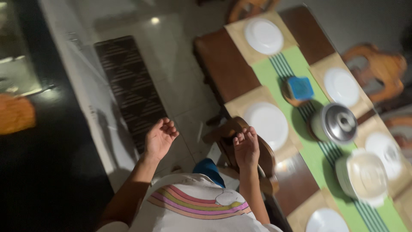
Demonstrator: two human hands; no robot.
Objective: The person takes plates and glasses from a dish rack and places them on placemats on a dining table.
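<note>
Left hand (159,138) | fingers released (palm up) | right hand (246,148) empty, fingers curled over wooden chair (227,136)

Both hands empty, raised in front of the chest. Left hand (159,138): palm up, fingers loosely curled, held over pale floor tiles, touching nothing. Right hand (246,146): palm up, fingers curled inward, hanging just above the carved wooden chair back (229,133). Contact with the chair cannot be told. Chair stands pushed against the near long edge of the table, beside a round white plate (269,123) on a tan placemat.
</note>
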